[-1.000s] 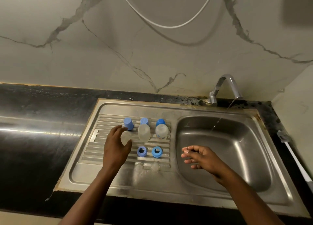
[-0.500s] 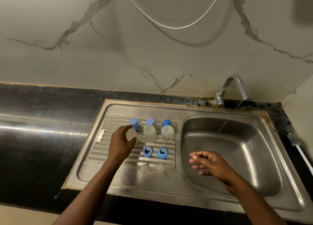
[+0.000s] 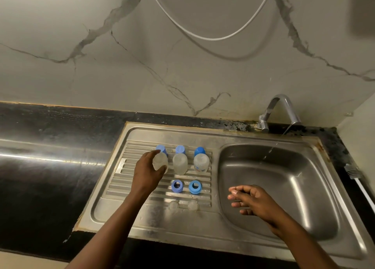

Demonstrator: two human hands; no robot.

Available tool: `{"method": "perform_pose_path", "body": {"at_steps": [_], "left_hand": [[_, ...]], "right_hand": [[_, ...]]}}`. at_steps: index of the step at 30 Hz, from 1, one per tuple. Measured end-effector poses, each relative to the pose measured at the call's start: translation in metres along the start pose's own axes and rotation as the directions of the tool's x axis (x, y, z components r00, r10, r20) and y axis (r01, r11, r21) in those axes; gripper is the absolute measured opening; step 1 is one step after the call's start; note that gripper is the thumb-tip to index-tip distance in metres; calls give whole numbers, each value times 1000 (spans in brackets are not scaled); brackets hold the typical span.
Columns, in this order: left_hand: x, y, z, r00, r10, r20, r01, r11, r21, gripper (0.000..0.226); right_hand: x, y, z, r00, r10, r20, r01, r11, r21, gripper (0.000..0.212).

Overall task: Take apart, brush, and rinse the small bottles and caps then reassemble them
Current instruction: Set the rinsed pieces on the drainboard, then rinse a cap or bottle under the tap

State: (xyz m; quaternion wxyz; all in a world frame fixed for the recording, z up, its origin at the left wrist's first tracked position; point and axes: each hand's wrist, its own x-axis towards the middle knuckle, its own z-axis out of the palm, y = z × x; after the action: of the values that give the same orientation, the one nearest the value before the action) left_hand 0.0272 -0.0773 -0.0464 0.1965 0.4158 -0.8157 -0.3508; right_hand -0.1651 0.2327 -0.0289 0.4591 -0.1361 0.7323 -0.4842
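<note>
While water [image 3: 269,151] is run from the tap [image 3: 281,97] into the basin [image 3: 304,187], the leftmost bottle [image 3: 160,162] is held left of it.
That bottle is clasped in the grip of the left hand [image 3: 147,173]; the right hand [image 3: 249,199] is held over the basin's near edge, its grip slack and empty. Between the held one and the basin, two more bottles [image 3: 179,163] are stood.

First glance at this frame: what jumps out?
The left hand holds the leftmost clear bottle in a row of three at the drainboard, blue caps behind. At right, the tap runs into the basin, where the right hand hovers empty.
</note>
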Motion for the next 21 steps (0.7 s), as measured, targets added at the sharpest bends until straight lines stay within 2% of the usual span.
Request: {"method": "perform_pose_path", "body": {"at_steps": [5,10,15,21], "left_hand": [[0,1,-3,1000,16,-9,-16,1000,-16,64],[-2,15,-7,987,133,-92,-137,990,-36,58],[-8,48,-4,974,191,-121,-197,979,-46,52],[-30,96,29,962,270,-41,-273,949,-158,44]], "right_hand": [[0,-2,-1,1000,-3,5,3,1000,-5,22],[1,-5,-5,1000,-22,1,22,1000,-11,22],[5,-12,-11,999,-53,-4,53,999,1,23],[5,-24,-28,996,-92,7,92,996,18,21]]}}
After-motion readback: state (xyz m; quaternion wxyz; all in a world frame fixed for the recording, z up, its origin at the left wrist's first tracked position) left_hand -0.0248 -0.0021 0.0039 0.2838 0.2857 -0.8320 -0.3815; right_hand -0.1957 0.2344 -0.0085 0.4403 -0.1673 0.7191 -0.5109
